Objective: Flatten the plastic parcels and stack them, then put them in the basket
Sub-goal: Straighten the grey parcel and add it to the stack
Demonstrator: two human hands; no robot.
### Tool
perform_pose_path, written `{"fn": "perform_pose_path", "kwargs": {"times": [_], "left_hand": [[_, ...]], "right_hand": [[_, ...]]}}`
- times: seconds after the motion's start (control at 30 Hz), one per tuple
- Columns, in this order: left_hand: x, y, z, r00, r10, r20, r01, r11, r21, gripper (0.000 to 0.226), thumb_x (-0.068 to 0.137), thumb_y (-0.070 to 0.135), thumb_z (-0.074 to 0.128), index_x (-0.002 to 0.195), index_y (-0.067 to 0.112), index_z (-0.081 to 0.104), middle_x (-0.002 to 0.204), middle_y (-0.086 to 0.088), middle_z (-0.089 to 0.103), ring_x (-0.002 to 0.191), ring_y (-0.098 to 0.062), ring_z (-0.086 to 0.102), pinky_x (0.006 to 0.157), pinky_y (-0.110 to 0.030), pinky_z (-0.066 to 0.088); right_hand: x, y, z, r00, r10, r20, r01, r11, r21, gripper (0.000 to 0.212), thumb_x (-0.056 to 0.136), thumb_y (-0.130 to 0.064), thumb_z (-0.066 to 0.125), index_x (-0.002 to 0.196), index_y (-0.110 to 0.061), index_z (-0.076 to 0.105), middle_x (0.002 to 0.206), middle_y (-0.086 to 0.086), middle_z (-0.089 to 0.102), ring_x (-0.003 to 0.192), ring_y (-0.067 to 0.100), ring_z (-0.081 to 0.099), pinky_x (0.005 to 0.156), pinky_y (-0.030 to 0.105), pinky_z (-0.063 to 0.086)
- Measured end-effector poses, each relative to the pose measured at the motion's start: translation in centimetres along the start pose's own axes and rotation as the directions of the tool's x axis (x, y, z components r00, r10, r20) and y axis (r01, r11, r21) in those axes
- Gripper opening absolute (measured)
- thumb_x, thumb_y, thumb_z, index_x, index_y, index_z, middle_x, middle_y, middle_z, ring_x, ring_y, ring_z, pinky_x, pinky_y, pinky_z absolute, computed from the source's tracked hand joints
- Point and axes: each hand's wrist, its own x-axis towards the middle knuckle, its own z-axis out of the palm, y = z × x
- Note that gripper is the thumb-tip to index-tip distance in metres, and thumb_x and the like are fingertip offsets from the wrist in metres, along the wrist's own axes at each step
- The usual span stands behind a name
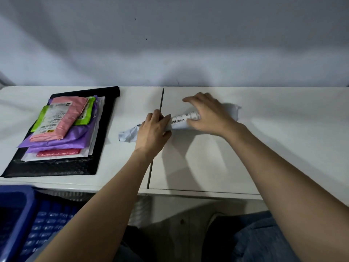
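Grey parcel (178, 121), rolled, lay mid-table (207, 167) across the seam, one only. Gripped near its left end by the left hand (152, 130); pressed under the right hand (206, 114), fingers spread. Best unrolled flat, then smoothed outward. Stacked far left: about seven parcels (62, 127). One blue basket (17, 214), near left.

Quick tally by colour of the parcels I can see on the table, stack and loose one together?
Black: 1
White: 1
Red: 1
Purple: 1, maybe more layers
Green: 1
Pink: 1
Pale grey, under both hands: 1
Total: 7 visible
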Motion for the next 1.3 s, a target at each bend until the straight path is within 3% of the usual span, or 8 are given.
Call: {"fn": "perform_pose_path", "kwargs": {"times": [0.07, 0.13, 0.43, 0.7, 0.97, 1.13, 1.23, 1.3], "left_hand": [[0.0, 0.0, 0.0, 1.000, 0.014, -0.020, -0.014, 1.000, 0.011, 0.033, 0.083, 0.017, 0.059, 0.116, 0.013, 0.060, 0.100, -0.012, 0.054, 0.090, -0.032, 0.053, 0.060, -0.035, 0.036], [-0.1, -0.1, 0.1, 0.998, 0.039, -0.049, -0.038, 0.999, 0.020, 0.027, 0.079, 0.014, 0.062, 0.105, 0.012, 0.065, 0.089, -0.011, 0.057, 0.080, -0.034, 0.057, 0.056, -0.031, 0.033], [-0.4, 0.9, 0.4, 0.999, 0.001, -0.039, 0.004, 0.991, 0.130, 0.032, 0.063, -0.005, 0.062, 0.090, 0.009, 0.057, 0.092, -0.009, 0.058, 0.081, -0.034, 0.054, 0.062, -0.038, 0.040], [-2.0, 0.4, 1.0, 0.997, -0.010, 0.076, 0.004, 0.996, 0.085, 0.017, 0.074, 0.019, 0.060, 0.085, 0.007, 0.062, 0.087, -0.010, 0.061, 0.082, -0.033, 0.058, 0.056, -0.032, 0.033], [-2.7, 1.2, 0.4, 0.987, -0.155, 0.039, 0.156, 0.988, -0.023, 0.049, 0.091, 0.041, 0.028, 0.075, 0.008, 0.062, 0.087, -0.008, 0.059, 0.085, -0.030, 0.054, 0.068, -0.034, 0.037], [-2.6, 1.0, 1.6, 0.986, -0.148, 0.079, 0.153, 0.986, -0.060, 0.036, 0.091, 0.025, 0.037, 0.114, 0.004, 0.055, 0.120, -0.015, 0.054, 0.110, -0.034, 0.051, 0.087, -0.039, 0.039], [-3.5, 0.6, 2.4, 0.966, -0.078, 0.247, 0.095, 0.994, -0.058, 0.071, 0.087, 0.041, 0.006, 0.146, 0.006, 0.026, 0.154, -0.012, 0.027, 0.143, -0.025, 0.024, 0.115, -0.039, 0.016], [-4.1, 0.5, 3.1, 0.954, -0.068, 0.292, 0.076, 0.997, -0.014, 0.062, 0.098, 0.042, 0.007, 0.150, 0.009, 0.011, 0.159, -0.006, 0.012, 0.147, -0.020, 0.008, 0.118, -0.038, 0.003]], "right_hand": [[-0.4, -0.8, 1.0, 0.985, -0.015, 0.172, 0.035, 0.993, -0.114, 0.083, 0.075, -0.043, 0.068, 0.144, -0.027, 0.025, 0.135, 0.005, 0.042, 0.129, 0.027, 0.036, 0.108, 0.043, 0.027], [-0.8, -0.9, 1.8, 0.976, -0.003, 0.219, 0.060, 0.965, -0.255, 0.083, 0.076, -0.027, 0.067, 0.144, -0.026, 0.020, 0.135, 0.005, 0.040, 0.129, 0.026, 0.035, 0.106, 0.045, 0.027], [-1.1, -0.4, 3.9, 0.998, -0.055, -0.007, 0.048, 0.930, -0.363, 0.046, 0.074, 0.009, 0.052, 0.116, -0.009, 0.046, 0.116, 0.012, 0.051, 0.109, 0.032, 0.046, 0.082, 0.038, 0.039], [-1.8, -1.0, 4.7, 0.965, 0.116, 0.235, -0.071, 0.979, -0.193, 0.045, 0.088, -0.039, 0.048, 0.124, -0.011, 0.045, 0.129, 0.010, 0.042, 0.121, 0.031, 0.036, 0.093, 0.040, 0.034], [-2.2, -1.2, 4.5, 0.975, 0.146, 0.167, -0.113, 0.974, -0.194, 0.031, 0.093, -0.024, 0.043, 0.118, -0.010, 0.051, 0.121, 0.012, 0.051, 0.116, 0.030, 0.045, 0.095, 0.041, 0.038], [-2.4, -2.1, 5.9, 0.995, 0.070, 0.065, -0.055, 0.975, -0.213, 0.045, 0.090, -0.024, 0.045, 0.133, -0.011, 0.042, 0.136, 0.012, 0.040, 0.129, 0.029, 0.033, 0.103, 0.040, 0.030], [-3.4, -2.3, 7.7, 0.971, 0.168, 0.170, -0.138, 0.975, -0.176, 0.053, 0.099, -0.037, 0.025, 0.147, -0.015, 0.023, 0.156, 0.006, 0.020, 0.145, 0.021, 0.015, 0.118, 0.044, 0.012], [-4.3, -2.4, 8.6, 0.965, 0.202, 0.166, -0.167, 0.965, -0.200, 0.063, 0.096, -0.047, 0.004, 0.149, -0.017, 0.018, 0.159, 0.002, 0.014, 0.148, 0.017, 0.007, 0.119, 0.044, 0.002]]}}
